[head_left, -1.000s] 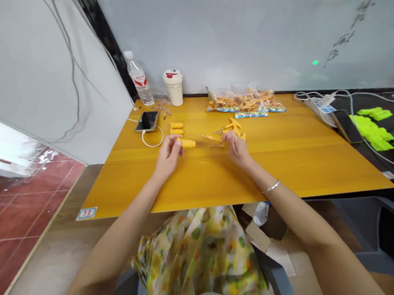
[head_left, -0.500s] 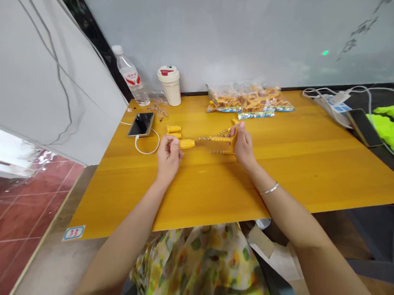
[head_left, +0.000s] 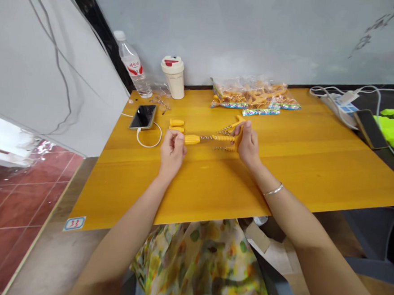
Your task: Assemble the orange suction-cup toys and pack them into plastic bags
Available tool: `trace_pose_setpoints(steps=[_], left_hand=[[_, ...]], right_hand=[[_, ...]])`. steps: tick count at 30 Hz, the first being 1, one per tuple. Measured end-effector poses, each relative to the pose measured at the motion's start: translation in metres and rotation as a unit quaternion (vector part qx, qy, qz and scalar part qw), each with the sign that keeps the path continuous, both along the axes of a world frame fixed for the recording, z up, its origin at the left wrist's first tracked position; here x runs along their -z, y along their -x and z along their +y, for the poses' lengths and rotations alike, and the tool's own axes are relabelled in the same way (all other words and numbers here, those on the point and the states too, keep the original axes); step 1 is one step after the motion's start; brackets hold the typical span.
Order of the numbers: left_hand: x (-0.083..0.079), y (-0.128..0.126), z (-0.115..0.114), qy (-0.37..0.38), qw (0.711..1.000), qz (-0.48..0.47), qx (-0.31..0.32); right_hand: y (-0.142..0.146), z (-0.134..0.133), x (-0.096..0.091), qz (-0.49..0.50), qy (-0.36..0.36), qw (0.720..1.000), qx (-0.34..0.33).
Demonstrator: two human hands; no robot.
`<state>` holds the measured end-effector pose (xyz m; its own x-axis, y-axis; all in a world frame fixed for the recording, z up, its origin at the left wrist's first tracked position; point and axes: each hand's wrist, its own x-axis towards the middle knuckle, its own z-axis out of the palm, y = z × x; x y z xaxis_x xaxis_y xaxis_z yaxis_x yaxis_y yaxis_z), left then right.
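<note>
The person's left hand (head_left: 172, 154) is gripping the left end of a yellow plastic cylinder (head_left: 192, 139), with its left fingers (head_left: 172, 137) curled closed around it. The cylinder's long axis is running left to right, roughly parallel to the front edge of the desk (head_left: 299, 181), and it is pointing at the right hand (head_left: 248, 146).

A twisted metal rod (head_left: 207, 138) is extending right from the cylinder to a ribbed yellow bar (head_left: 223, 138), all roughly in line. Can't tell if these parts are joined. The right fingers (head_left: 247, 127) are closed, gripping a forked yellow piece (head_left: 238, 127) at the bar's right end, partly hidden by the hand.

A second twisted metal rod (head_left: 224, 148) is lying just below the bar, near the right hand. Two short yellow plugs (head_left: 176, 126) are sitting just above the left hand. Farther left, a black phone (head_left: 143, 116) is lying on the desk, with a white charging cable (head_left: 148, 140) looping beside it. A plastic water bottle (head_left: 133, 64) and a cream cup (head_left: 173, 77) are standing at the back, and a clear bag of yellow parts (head_left: 251, 97) is lying near the back edge. A metal bangle (head_left: 273, 189) is circling the right wrist.
</note>
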<state>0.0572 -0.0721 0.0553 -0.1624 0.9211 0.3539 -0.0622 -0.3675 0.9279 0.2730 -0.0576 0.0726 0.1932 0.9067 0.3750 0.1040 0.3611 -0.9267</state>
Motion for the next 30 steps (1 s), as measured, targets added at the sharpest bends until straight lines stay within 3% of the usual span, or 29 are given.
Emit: trace_pose_setpoints(steps=[8,16,19,22,25,30], left_hand=[[0.004,-0.008,-0.006,0.018,0.998,0.023,0.062],[0.003,-0.005,-0.005,0.023,0.99,0.051,0.127],[0.0,-0.002,-0.003,0.061,0.989,0.016,0.131],[-0.004,0.001,-0.001,0.106,0.986,-0.035,0.124],[-0.006,0.004,0.002,0.115,0.984,-0.072,0.116],[-0.006,0.006,0.004,0.103,0.985,-0.079,0.117]], right_hand=[[0.013,-0.012,0.006,-0.027,0.009,0.998,-0.059],[0.013,-0.005,0.007,0.056,0.151,0.983,-0.083],[0.012,-0.009,0.006,0.038,0.155,0.98,-0.12],[0.01,-0.013,0.004,-0.019,0.12,0.978,-0.167],[0.006,-0.015,0.004,-0.113,0.032,0.973,-0.199],[-0.001,-0.009,0.011,-0.255,-0.143,0.943,-0.161]])
